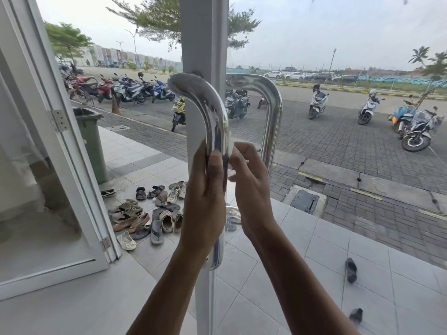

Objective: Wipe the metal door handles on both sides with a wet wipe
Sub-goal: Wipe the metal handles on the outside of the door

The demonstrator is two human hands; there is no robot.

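Near handle (212,122) at centre, far handle (272,110) at 2 o'clock behind glass. Left hand (205,197) wrapped round near bar; right hand (246,180) pinching wipe (231,147). Likely rigid, slick steel; wipe limp. Best gripped mid-bar.

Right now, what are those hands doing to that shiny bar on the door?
A person is cleaning the near metal door handle. The left hand holds its upright bar, fingers wrapped round it. The right hand, beside the bar, pinches a small white wet wipe against it. A second handle shows through the glass on the other side, with no hand on it. Shoes lie scattered on the tiles outside.
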